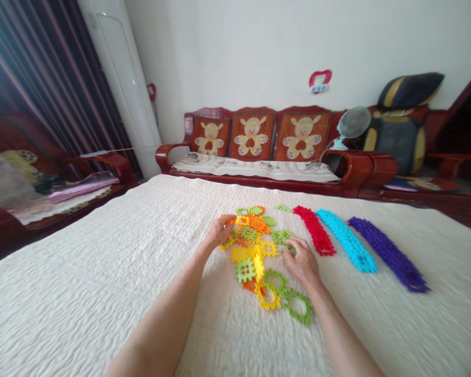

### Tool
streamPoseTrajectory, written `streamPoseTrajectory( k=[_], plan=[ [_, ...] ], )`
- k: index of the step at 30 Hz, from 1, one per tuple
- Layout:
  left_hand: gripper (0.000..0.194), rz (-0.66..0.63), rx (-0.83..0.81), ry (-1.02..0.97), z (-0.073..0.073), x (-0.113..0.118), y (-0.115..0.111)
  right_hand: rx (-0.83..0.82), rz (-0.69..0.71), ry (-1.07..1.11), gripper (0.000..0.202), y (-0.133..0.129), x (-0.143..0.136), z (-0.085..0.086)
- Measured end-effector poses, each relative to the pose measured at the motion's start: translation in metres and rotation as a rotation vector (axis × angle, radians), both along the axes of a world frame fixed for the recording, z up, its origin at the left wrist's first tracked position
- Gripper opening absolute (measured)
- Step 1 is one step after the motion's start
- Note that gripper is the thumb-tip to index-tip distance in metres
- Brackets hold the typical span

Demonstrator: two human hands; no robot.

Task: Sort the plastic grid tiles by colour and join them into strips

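A loose pile of toothed plastic building tiles lies on the bed, with yellow tiles [240, 255], orange tiles [259, 225] and green tiles [245, 271] mixed together. At the pile's left edge is my left hand [220, 231], its thumb and fingers apart around an orange and yellow bit of the pile. My right hand [303, 262] is at the right side, with curled fingers on a green tile [291, 250] that they partly hide. Nearer to me lie a yellow frame tile [269, 299] and a green frame tile [298, 308] with large openings.
Right of the pile lie a red row of tiles [314, 230], a light blue row [347, 241] and a purple row [388, 254]. They rest on a white quilted cover [113, 262]. Behind stands a wooden sofa [259, 178] with bear cushions, and a small fan [353, 123].
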State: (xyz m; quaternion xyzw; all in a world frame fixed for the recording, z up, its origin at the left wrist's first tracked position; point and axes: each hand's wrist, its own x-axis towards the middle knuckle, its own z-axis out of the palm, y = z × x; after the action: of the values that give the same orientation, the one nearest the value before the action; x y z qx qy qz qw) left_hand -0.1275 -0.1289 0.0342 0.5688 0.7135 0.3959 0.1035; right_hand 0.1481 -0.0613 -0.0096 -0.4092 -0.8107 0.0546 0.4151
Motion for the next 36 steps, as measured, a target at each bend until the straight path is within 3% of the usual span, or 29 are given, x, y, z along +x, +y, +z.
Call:
streamPoseTrajectory(
  k=[4,8,12,16,19,22,24,27,32,36],
  plan=[
    [0.04,0.141,-0.026,-0.133,-0.008,-0.015,0.005,0.016,-0.01,-0.003,0.023,0.0,0.0,0.001],
    [0.042,0.145,-0.043,-0.033,-0.008,-0.016,0.002,0.014,-0.001,-0.008,0.023,0.001,0.0,0.001],
    [0.038,0.065,0.015,0.139,0.007,-0.011,-0.007,0.011,-0.001,-0.007,0.023,0.002,0.001,0.0],
    [0.038,-0.152,-0.117,0.224,0.021,-0.009,-0.016,0.011,0.004,-0.006,0.023,0.002,0.0,-0.001],
    [0.044,-0.268,-0.199,0.236,0.021,-0.007,-0.016,0.013,0.008,-0.005,0.023,0.003,0.0,-0.002],
    [0.032,-0.3,-0.202,0.247,0.016,-0.005,-0.013,0.013,0.008,0.002,0.022,0.003,-0.001,-0.002],
    [0.027,-0.293,-0.195,0.247,0.014,-0.004,-0.011,0.01,0.008,0.005,0.023,0.002,0.0,-0.001],
    [0.036,-0.256,-0.165,0.188,0.015,-0.006,-0.01,0.0,0.008,0.001,0.023,0.001,0.0,0.0],
    [0.055,-0.077,-0.085,-0.035,0.019,-0.012,-0.011,-0.004,0.011,-0.014,0.024,0.0,0.0,0.002],
    [0.051,0.062,-0.038,0.0,0.02,-0.003,-0.004,0.0,0.003,-0.011,0.024,-0.001,-0.001,0.003]
  ],
)
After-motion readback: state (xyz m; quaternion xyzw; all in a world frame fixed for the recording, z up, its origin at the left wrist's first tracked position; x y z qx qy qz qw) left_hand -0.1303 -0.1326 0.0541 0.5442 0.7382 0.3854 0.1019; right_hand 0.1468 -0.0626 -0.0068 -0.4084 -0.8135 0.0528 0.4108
